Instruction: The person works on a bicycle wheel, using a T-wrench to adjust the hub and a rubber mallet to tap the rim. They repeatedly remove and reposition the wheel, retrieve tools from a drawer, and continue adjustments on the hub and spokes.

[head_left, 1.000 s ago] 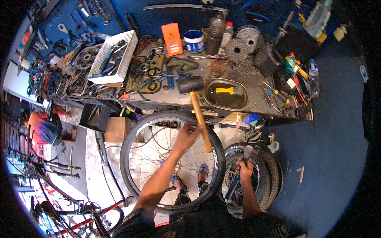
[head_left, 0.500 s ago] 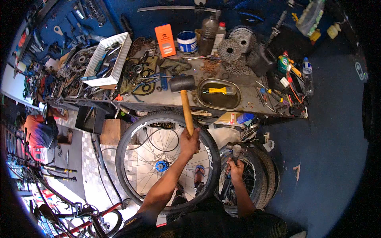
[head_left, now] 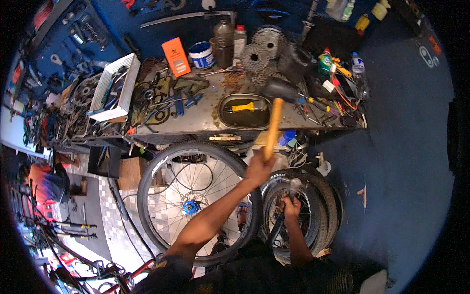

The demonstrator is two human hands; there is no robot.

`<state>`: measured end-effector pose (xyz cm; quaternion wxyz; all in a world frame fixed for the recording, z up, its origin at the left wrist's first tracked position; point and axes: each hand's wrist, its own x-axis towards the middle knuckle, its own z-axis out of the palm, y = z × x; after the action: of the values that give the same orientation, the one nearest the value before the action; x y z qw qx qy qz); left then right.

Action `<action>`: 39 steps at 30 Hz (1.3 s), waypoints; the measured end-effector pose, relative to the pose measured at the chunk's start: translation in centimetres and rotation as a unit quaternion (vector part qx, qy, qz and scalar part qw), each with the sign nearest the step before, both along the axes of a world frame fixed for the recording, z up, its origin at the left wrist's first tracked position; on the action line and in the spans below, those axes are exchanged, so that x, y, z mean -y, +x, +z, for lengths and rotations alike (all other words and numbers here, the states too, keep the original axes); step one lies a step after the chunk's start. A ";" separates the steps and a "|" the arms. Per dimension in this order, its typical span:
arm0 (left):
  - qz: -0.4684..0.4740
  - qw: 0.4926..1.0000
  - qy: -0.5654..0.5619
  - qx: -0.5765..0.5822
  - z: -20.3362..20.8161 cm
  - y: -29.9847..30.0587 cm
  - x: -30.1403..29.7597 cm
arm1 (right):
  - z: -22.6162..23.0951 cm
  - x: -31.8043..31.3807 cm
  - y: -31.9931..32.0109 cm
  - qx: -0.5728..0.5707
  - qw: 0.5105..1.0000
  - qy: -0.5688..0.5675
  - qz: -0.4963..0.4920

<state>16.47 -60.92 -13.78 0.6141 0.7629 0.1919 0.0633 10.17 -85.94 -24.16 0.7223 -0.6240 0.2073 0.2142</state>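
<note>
My left hand point(head_left: 259, 169) is closed round the wooden handle of a mallet point(head_left: 273, 128). Its black head points away from me, over the bench's front part, right of an oval metal tray point(head_left: 221, 117). My right hand point(head_left: 292, 207) grips a dark bar-like part with a rounded grey metal end point(head_left: 295, 184) sticking up from the fist; its exact kind is unclear. A bicycle wheel point(head_left: 144, 196) with a blue hub stands before me, under my left forearm. Apart from the grey end, the mallet is raised above and to its left.
The cluttered workbench point(head_left: 196, 128) runs across the far side. On it are a white basket point(head_left: 115, 88) of tools, an orange box point(head_left: 176, 57), and cassettes point(head_left: 255, 58). More tyres point(head_left: 333, 210) lean at the right by the blue wall. Another person point(head_left: 46, 181) is at far left.
The mallet in my left hand has swung right, from left of the tray to right of it. My view has shifted right. My right hand keeps its grip on the dark part.
</note>
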 end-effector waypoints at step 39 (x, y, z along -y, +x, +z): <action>0.168 0.972 0.165 -0.005 -0.4 -14.5 -26.4 | -3.8 -2.3 -5.0 0.291 0.808 -0.277 0.431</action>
<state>1.99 -34.49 -14.17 0.4590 0.8109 0.3076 0.1925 5.14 -83.67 -27.96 0.3786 -0.8560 -0.2525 0.2452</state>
